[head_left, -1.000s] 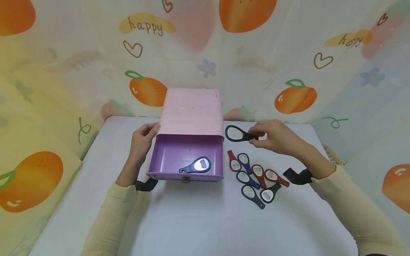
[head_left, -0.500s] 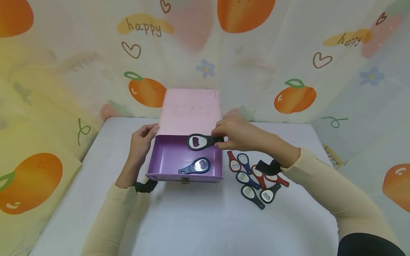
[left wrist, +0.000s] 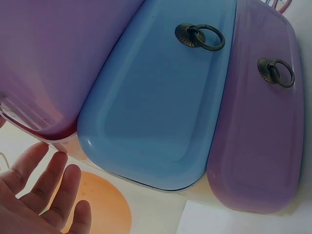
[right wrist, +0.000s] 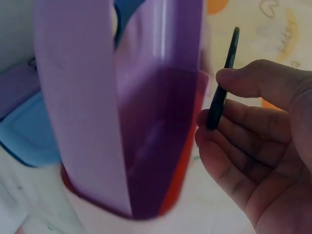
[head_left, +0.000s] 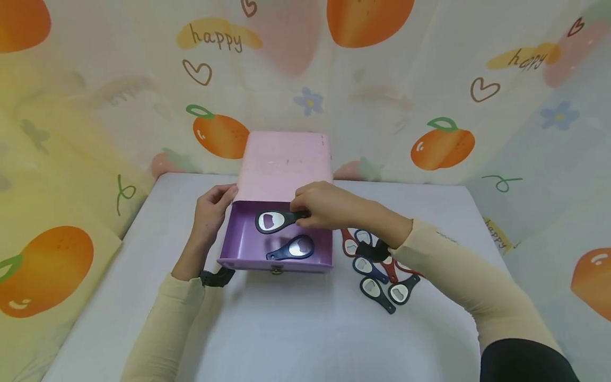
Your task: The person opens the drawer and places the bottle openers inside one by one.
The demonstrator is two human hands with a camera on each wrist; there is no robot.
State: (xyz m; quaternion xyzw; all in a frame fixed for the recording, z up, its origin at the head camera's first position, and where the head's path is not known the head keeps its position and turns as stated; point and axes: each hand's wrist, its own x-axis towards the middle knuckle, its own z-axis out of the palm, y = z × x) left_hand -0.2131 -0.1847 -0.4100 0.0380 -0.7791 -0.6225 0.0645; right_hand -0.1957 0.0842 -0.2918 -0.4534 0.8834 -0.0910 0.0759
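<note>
A pink cabinet [head_left: 286,167] stands at the back of the table with its purple top drawer [head_left: 243,225] pulled out. My right hand [head_left: 326,204] holds a black bottle opener [head_left: 270,222] by its handle end over the drawer, its oval metal head pointing left. In the right wrist view, thumb and fingers pinch the opener edge-on beside the drawer wall. A dark blue bottle opener [head_left: 302,246] lies inside, near the drawer's front. My left hand [head_left: 211,212] rests against the cabinet's left side. Its fingers [left wrist: 58,180] are extended in the left wrist view.
Right of the drawer, several red, blue and black bottle openers [head_left: 369,269] lie on the white table [head_left: 286,329], partly hidden by my right wrist. Below the pulled-out drawer are a blue drawer [left wrist: 151,107] and a purple drawer [left wrist: 253,131], both shut, with ring pulls. A printed cloth [head_left: 363,116] hangs behind.
My right hand has carried the black bottle opener leftward, from beside the cabinet to over the pulled-out drawer. The left hand has stayed at the cabinet's side.
</note>
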